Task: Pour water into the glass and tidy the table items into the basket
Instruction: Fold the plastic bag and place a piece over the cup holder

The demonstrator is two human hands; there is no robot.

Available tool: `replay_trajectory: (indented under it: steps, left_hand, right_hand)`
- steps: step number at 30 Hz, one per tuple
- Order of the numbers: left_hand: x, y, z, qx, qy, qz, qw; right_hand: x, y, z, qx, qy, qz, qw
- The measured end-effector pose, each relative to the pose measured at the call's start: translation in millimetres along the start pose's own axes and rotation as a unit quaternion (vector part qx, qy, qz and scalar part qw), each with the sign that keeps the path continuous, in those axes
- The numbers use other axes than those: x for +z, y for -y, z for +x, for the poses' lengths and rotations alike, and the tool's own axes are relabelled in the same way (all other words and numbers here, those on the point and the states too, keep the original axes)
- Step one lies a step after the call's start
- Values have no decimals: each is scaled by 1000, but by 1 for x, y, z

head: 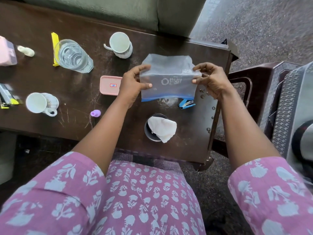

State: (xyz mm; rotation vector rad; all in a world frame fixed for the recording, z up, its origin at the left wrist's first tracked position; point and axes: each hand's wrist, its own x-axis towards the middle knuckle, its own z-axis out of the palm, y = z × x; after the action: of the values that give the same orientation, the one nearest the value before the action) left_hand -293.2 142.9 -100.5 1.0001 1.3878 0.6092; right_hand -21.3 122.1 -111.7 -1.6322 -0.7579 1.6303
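A translucent zip bag (169, 77) with a blue seal strip and pale lettering hangs above the dark table (42, 78). My left hand (133, 83) pinches its left edge and my right hand (210, 80) pinches its right edge, holding it stretched between them. A clear glass (73, 55) holding water stands at the back left. Under the bag lies a small blue stapler (186, 103). A pink tray (110, 85) with a small label sits just left of my left hand. No basket shows on the table.
Two white cups (121, 44) (41, 103) stand on the table. A steel tumbler with a white cloth (160, 128) stands near the front edge. A purple cap (95, 113), a yellow clip (55, 46), a white bottle (26, 51) and a pink box (6, 51) lie left. A brown chair (257, 78) stands right.
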Motion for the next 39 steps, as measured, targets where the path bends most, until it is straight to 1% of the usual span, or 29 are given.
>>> replay_trajectory:
  steps: [2, 5, 10, 12, 16, 18, 19, 20, 21, 23, 24, 26, 28, 30, 31, 33, 36, 39]
  left_hand:
    - [3, -2, 1, 4, -27, 68, 997]
    - [10, -5, 1, 40, -66, 141, 987]
    - [25, -9, 2, 91, -107, 201, 969]
    - [29, -13, 3, 119, -117, 219, 961]
    - [37, -20, 7, 189, -123, 211, 951]
    - [41, -19, 9, 202, -106, 212, 950]
    - [42, -16, 9, 201, -88, 219, 951]
    - [43, -11, 9, 193, -65, 234, 951]
    - [42, -4, 8, 176, -38, 260, 949]
    - [40, 13, 4, 117, 28, 321, 939]
    - [39, 22, -1, 89, 61, 333, 937]
    - [33, 37, -11, 58, 98, 340, 933]
    - [27, 48, -19, 49, 99, 354, 929]
    - [23, 56, -25, 32, 86, 334, 938]
    - [21, 58, -28, 19, 74, 319, 945]
    - [19, 61, -35, -5, 50, 290, 956]
    - [17, 66, -45, -51, 31, 234, 970]
    - [16, 68, -51, -90, 14, 193, 977]
  right_hand:
    - [-2, 2, -4, -15, -18, -25, 999]
    - [-2, 6, -11, -70, -58, -89, 992]
    - [-2, 12, -16, -123, -148, -189, 963]
    - [-3, 14, -18, -161, -195, -230, 940]
    - [-3, 12, -27, -265, -286, -302, 870]
    - [-2, 5, -32, -302, -320, -320, 839]
    - [-2, -1, -33, -302, -327, -332, 832]
    - [-2, -9, -35, -284, -320, -348, 834]
    - [-1, -20, -36, -244, -299, -367, 846]
    - [1, -43, -40, -130, -228, -414, 872]
    - [2, -54, -43, -84, -203, -436, 873]
    - [6, -70, -50, -43, -200, -455, 867]
    - [14, -78, -58, -52, -232, -463, 854]
    - [25, -84, -68, -81, -254, -464, 845]
    - [32, -86, -73, -101, -243, -460, 848]
    - [45, -93, -84, -138, -174, -446, 867]
    - [63, -108, -101, -150, -48, -413, 897]
    - [78, -124, -113, -157, 21, -403, 901]
